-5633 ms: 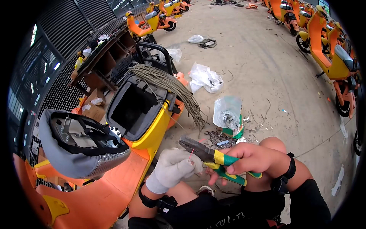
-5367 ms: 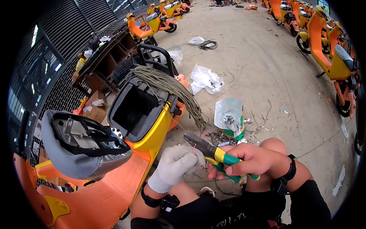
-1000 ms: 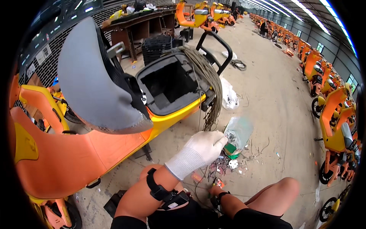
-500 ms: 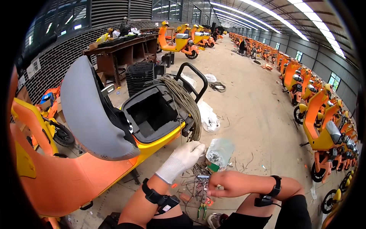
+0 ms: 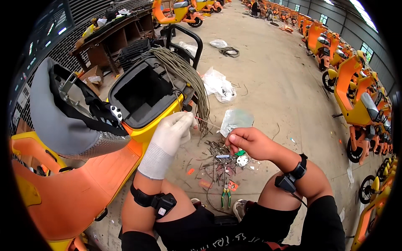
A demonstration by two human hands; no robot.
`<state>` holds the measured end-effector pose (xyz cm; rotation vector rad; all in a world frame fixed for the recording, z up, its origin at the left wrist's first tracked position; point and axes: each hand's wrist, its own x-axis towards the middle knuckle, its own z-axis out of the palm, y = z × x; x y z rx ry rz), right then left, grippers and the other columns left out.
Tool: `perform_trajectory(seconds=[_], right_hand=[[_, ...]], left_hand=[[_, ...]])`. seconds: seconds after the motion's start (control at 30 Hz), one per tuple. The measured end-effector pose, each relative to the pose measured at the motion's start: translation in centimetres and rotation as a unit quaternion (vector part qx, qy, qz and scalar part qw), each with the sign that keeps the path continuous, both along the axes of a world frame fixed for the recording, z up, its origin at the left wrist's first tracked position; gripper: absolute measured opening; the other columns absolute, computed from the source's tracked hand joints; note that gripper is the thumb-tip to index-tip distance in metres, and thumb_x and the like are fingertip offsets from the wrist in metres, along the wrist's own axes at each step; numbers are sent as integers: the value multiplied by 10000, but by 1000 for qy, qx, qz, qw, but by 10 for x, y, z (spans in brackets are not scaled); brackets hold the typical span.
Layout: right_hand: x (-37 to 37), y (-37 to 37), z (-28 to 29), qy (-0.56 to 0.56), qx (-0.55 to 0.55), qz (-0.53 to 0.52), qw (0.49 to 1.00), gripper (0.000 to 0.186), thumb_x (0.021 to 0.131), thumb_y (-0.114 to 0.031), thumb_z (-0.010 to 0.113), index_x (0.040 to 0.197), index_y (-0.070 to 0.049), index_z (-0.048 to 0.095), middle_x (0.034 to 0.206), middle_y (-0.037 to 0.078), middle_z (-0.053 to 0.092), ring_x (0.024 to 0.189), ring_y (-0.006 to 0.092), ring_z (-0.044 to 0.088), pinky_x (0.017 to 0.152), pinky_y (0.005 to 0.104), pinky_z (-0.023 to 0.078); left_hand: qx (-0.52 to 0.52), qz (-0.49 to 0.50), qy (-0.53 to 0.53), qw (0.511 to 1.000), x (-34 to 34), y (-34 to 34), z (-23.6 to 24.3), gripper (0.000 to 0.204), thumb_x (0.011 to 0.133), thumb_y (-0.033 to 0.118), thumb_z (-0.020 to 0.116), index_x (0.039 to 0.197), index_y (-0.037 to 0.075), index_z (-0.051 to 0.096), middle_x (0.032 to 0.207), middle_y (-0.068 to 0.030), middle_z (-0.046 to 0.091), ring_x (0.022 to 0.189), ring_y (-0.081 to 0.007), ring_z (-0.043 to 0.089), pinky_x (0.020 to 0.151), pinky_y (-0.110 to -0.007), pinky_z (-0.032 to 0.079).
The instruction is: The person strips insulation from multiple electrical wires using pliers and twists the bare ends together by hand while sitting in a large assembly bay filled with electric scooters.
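With my gloved left hand and bare right hand each pinched on the thin pinkish wire, I hold it between them, its long axis running left to right, slightly toward me.

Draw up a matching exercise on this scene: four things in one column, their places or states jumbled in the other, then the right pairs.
Things
1. Left hand
2. Pliers
3. Thin wire
4. Right hand

Places or states
A. running from one hand to the other
B. ungloved
C. lying on the floor
D. gloved in white

Right pairs: 1-D, 2-C, 3-A, 4-B
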<state>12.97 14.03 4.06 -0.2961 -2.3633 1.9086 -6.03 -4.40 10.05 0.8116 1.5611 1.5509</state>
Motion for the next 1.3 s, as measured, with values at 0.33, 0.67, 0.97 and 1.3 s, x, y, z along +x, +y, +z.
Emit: perform_trajectory(seconds=[0.33, 0.67, 0.97, 1.3], right_hand=[[16, -7, 28, -14, 65, 69, 995, 358, 1044, -270, 495, 894, -9, 687, 673, 8, 632, 641, 82, 567, 617, 277, 471], [30, -19, 38, 105, 98, 235, 961, 300, 1029, -180, 521, 815, -14, 651, 646, 57, 604, 602, 190, 597, 592, 316, 472], [27, -23, 28, 245, 145, 225, 932, 330, 932, -49, 578, 643, 1, 426, 581, 117, 440, 522, 319, 444, 539, 414, 384], [27, -6, 17, 185, 83, 217, 955, 331, 931, -55, 573, 626, -1, 456, 562, 104, 469, 519, 295, 480, 518, 393, 379]], left_hand=[[-23, 118, 196, 973, -1, -24, -3, 278, 972, 283, 590, 801, 74, 523, 651, 57, 433, 550, -38, 347, 511, -221, 265], [5, 175, 236, 956, -3, -39, -9, 413, 937, 237, 626, 615, 71, 426, 597, 57, 384, 570, -35, 347, 510, -245, 283], [-17, 228, 316, 921, 9, -34, -4, 425, 886, 118, 635, 601, 49, 328, 570, 40, 313, 572, -50, 314, 492, -279, 293], [-18, 258, 302, 917, -1, -30, -14, 386, 888, 120, 619, 614, 34, 360, 580, 46, 320, 578, -44, 306, 490, -275, 281]])
